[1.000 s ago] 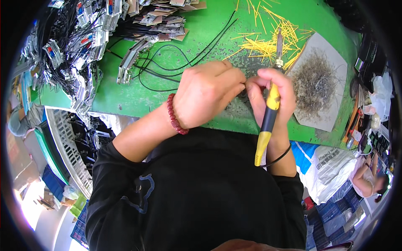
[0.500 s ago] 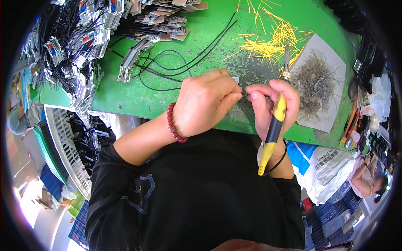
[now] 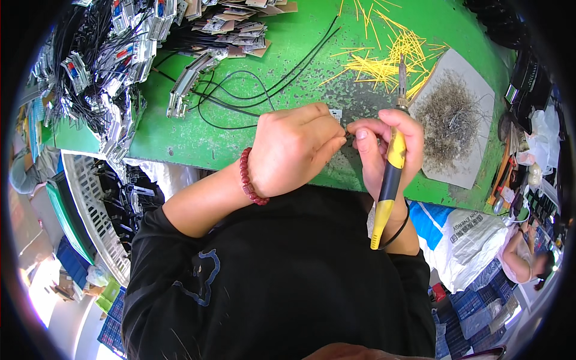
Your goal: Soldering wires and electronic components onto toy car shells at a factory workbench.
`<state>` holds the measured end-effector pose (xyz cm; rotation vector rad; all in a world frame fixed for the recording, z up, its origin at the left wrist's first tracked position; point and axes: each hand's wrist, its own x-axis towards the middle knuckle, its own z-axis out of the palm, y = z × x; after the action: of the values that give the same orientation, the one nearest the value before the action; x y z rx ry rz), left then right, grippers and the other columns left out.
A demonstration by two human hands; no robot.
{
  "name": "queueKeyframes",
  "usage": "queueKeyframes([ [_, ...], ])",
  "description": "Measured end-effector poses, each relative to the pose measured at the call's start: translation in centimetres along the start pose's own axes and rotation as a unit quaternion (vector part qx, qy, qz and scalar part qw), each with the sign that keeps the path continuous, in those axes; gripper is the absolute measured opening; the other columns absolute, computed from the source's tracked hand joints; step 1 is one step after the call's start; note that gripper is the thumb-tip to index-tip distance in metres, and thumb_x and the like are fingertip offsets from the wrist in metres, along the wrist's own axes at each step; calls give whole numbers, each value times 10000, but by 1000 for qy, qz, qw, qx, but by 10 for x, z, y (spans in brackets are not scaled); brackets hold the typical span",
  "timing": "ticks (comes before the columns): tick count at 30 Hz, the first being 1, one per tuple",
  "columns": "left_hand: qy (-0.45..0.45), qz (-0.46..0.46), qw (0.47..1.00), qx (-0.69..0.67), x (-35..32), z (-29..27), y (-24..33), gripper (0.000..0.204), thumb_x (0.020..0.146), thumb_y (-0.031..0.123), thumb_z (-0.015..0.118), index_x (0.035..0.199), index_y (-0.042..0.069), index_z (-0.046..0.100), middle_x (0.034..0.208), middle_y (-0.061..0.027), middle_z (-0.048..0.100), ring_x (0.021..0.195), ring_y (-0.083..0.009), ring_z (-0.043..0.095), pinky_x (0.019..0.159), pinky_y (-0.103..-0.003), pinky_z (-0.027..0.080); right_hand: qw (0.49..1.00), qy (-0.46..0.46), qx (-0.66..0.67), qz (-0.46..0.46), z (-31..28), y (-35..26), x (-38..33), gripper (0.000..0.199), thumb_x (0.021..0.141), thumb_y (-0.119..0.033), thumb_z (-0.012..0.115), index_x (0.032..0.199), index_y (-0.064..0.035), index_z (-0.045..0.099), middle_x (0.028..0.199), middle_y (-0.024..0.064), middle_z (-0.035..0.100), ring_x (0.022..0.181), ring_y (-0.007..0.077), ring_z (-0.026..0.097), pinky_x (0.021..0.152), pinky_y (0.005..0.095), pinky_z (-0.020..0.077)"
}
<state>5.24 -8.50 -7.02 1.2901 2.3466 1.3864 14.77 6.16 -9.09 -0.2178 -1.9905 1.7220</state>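
My left hand [image 3: 294,147] is closed in a pinch on a black wire [image 3: 231,127], whose far part loops away leftwards. My right hand [image 3: 373,157] is wrapped round a yellow and black soldering iron [image 3: 391,183], its metal tip pointing away from me. The right thumb and forefinger also meet close to the left fingertips, at a tiny dark wire end. Just beyond the left fingers a small pale board [image 3: 336,113] peeks out, partly covered. Left of the hands lies a silvery metal housing [image 3: 189,84] with black wires running from it.
Yellow thin sticks [image 3: 390,63] are scattered at the back. A grey sheet [image 3: 465,177] bearing a heap of dark wire scraps [image 3: 450,117] lies to the right. Piled metal parts with black cables [image 3: 123,54] crowd the left. Brown-backed boards [image 3: 246,36] are stacked behind.
The soldering iron's tip has swung slightly left and towards me. The right fingers have shifted a little left, and more of the small pale board shows.
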Motion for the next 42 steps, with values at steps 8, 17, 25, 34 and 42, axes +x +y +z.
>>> queueKeyframes([
  [8, -2, 24, 1000, 15, 1, -3, -1, 115, 697, 62, 725, 770, 73, 637, 712, -46, 578, 580, -232, 592, 498, -324, 470, 1000, 9, 10, 7, -2, -6, 2, 329, 819, 49, 660, 1105, -9, 509, 800, 104, 675, 712, 131, 664, 578, 220, 507],
  [17, 6, 26, 999, 27, -1, -3, 3, 131, 681, 6, 740, 789, 35, 671, 685, -68, 599, 585, -218, 605, 505, -311, 478, 997, -65, -28, 9, -7, -6, 3, 450, 834, -18, 688, 1195, -17, 419, 852, 151, 653, 739, 147, 625, 654, 235, 491],
  [25, -15, -72, 992, -99, -2, -2, 3, 112, 713, 76, 716, 782, 77, 627, 689, -58, 584, 568, -254, 589, 479, -331, 465, 997, -41, 68, -2, 0, 8, -5, 363, 828, 23, 676, 1131, -24, 482, 800, 80, 648, 688, 82, 596, 582, 200, 463],
  [34, -1, -22, 994, 106, 6, 18, -16, 101, 706, 54, 684, 731, 63, 586, 789, -61, 610, 762, -254, 597, 668, -357, 454, 993, 23, 8, 117, -39, 5, -24, 762, 891, -606, 499, 1310, 28, 437, 799, 121, 669, 594, 100, 547, 551, 226, 448],
  [42, -3, -16, 995, 101, 9, 21, -18, 88, 702, 41, 670, 702, 54, 583, 764, -68, 600, 709, -267, 583, 642, -366, 457, 989, 129, 26, 62, -43, 17, -35, 370, 805, -262, 628, 954, 68, 553, 765, 97, 546, 586, 97, 469, 541, 211, 369],
])
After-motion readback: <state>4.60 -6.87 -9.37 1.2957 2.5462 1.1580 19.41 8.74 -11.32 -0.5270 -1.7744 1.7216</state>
